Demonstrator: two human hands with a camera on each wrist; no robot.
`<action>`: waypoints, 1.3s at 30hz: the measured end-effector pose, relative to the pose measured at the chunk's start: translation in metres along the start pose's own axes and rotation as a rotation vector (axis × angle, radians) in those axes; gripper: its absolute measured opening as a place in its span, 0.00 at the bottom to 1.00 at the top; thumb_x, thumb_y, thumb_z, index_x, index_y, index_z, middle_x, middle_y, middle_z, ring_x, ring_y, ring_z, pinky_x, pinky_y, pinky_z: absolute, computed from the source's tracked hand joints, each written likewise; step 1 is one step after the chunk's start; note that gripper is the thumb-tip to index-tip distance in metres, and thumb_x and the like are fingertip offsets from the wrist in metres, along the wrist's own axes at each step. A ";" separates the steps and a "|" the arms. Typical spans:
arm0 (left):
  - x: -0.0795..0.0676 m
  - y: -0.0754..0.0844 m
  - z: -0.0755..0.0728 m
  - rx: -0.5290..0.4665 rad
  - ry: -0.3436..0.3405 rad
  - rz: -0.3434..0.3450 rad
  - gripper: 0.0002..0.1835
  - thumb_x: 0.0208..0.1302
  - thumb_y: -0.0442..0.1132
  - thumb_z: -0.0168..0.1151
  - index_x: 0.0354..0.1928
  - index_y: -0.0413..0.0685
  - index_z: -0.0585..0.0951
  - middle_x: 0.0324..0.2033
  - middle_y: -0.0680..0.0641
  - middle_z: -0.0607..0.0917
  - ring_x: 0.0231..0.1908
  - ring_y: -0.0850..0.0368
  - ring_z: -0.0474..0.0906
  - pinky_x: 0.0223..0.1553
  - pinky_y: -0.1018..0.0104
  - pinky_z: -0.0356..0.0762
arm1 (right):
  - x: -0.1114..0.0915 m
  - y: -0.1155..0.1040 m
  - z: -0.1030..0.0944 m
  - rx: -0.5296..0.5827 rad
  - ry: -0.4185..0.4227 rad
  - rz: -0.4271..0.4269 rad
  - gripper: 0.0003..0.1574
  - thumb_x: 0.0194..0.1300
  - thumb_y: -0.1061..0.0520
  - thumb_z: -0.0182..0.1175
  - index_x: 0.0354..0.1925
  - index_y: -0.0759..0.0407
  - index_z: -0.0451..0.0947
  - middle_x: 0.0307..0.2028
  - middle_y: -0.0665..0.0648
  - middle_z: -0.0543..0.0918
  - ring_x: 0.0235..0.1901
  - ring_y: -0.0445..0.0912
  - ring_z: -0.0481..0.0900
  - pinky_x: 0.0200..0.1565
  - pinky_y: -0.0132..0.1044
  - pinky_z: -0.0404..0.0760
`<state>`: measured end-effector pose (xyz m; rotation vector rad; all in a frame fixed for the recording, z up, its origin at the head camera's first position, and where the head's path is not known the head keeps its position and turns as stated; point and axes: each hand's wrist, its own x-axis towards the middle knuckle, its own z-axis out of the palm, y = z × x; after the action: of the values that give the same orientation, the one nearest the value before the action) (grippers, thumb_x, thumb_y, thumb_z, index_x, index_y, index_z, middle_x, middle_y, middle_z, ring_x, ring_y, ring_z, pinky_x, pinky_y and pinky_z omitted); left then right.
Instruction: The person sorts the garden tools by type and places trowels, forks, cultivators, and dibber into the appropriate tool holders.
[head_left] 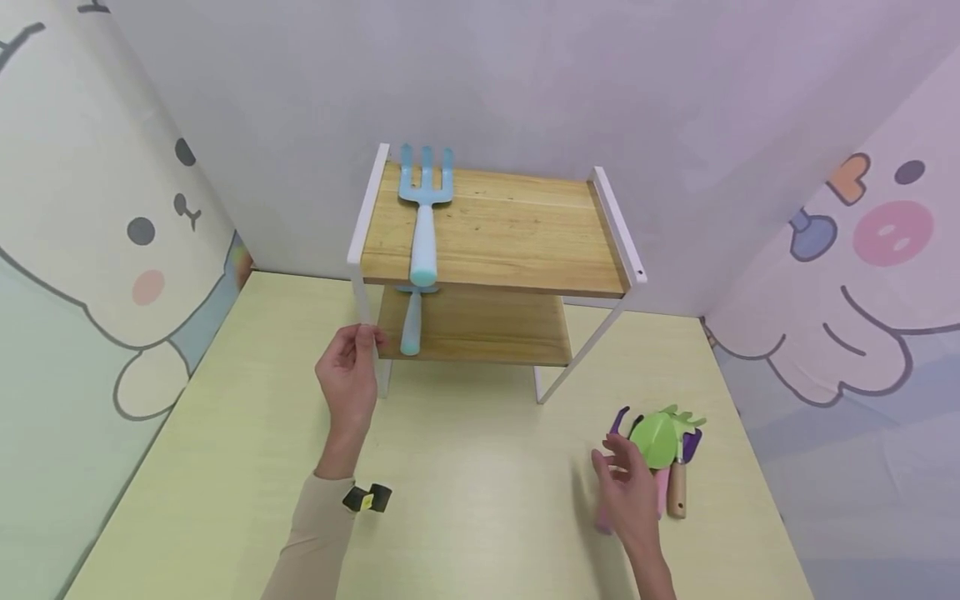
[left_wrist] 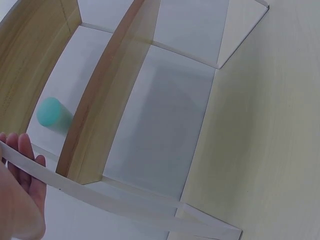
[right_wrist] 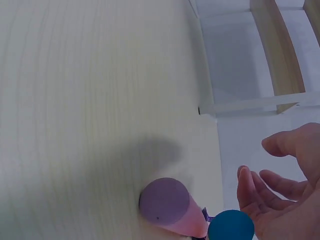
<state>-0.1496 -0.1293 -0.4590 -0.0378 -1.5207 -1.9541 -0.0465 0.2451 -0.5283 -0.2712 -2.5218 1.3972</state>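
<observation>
Left grip (head_left: 347,367) on post (left_wrist: 100,197), right grip (head_left: 628,492) empty

Left grip narrow, holding the front left post of the white rack (head_left: 617,227), thumb one side, fingers other side. Right grip fairly wide, fingers loosely bent, nothing held that I can see.

Garden tools: two on rack, others heaped by right grip. Blue fork (head_left: 424,225) lies on upper shelf (head_left: 525,225), above and beyond left grip, tines to the wall, handle end about at the front edge. Blue-handled tool (head_left: 412,323) on lower shelf (head_left: 495,329), just right of left grip's fingertips; its head mostly hidden by the upper board. Heaped on the bench (head_left: 465,492), beyond and right of right grip: green tool (head_left: 657,440), wooden-handled tool (head_left: 677,490), purple tool (head_left: 692,446). Right wrist view adds a pink handle (right_wrist: 165,200) and a blue round end (right_wrist: 231,227) near right grip; can't tell if the blue one touches.

Risks, my read: left grip has one post only, so a pull or bump there could skew the rack; both blue handles finish near the front edges and might slide off. Left fingertips sit close to the lower handle, could knock it if straightened. Heaped tools overlap, so lifting one may drag its neighbours. Right grip partly covers the heap in head view, so a wrong handle could get caught.
</observation>
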 end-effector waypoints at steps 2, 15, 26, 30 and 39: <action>0.000 0.000 0.000 -0.011 0.000 -0.002 0.13 0.76 0.29 0.58 0.40 0.17 0.78 0.32 0.39 0.86 0.32 0.56 0.83 0.40 0.71 0.83 | -0.001 0.002 -0.002 -0.053 -0.002 0.021 0.23 0.70 0.62 0.66 0.60 0.67 0.77 0.52 0.66 0.85 0.42 0.42 0.82 0.43 0.19 0.79; 0.000 0.000 0.001 0.009 0.010 -0.006 0.14 0.76 0.30 0.58 0.40 0.18 0.78 0.32 0.42 0.86 0.32 0.56 0.84 0.41 0.71 0.84 | -0.003 0.000 -0.022 -0.216 -0.187 0.233 0.37 0.72 0.57 0.65 0.70 0.72 0.64 0.62 0.74 0.75 0.56 0.67 0.80 0.56 0.55 0.84; 0.001 0.001 0.000 -0.009 0.017 0.004 0.13 0.75 0.28 0.57 0.40 0.17 0.77 0.32 0.42 0.86 0.32 0.57 0.84 0.40 0.72 0.83 | -0.005 -0.006 -0.025 -0.352 -0.275 0.152 0.38 0.66 0.62 0.68 0.65 0.81 0.65 0.50 0.79 0.79 0.43 0.64 0.85 0.40 0.46 0.90; 0.001 0.001 0.000 -0.004 0.015 0.004 0.13 0.76 0.29 0.57 0.40 0.17 0.77 0.32 0.41 0.86 0.33 0.57 0.84 0.40 0.72 0.83 | -0.006 -0.005 -0.024 -0.436 -0.268 0.093 0.31 0.65 0.62 0.70 0.58 0.80 0.72 0.41 0.71 0.83 0.36 0.57 0.84 0.35 0.43 0.87; -0.001 0.000 0.001 -0.010 0.010 -0.011 0.14 0.76 0.30 0.58 0.41 0.18 0.78 0.32 0.44 0.87 0.33 0.57 0.84 0.41 0.71 0.83 | -0.005 -0.002 -0.026 -0.536 -0.317 0.113 0.35 0.65 0.60 0.69 0.60 0.83 0.69 0.39 0.73 0.84 0.32 0.55 0.84 0.33 0.46 0.86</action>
<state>-0.1492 -0.1279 -0.4595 -0.0239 -1.5071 -1.9677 -0.0340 0.2632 -0.5143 -0.3094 -3.1615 0.8174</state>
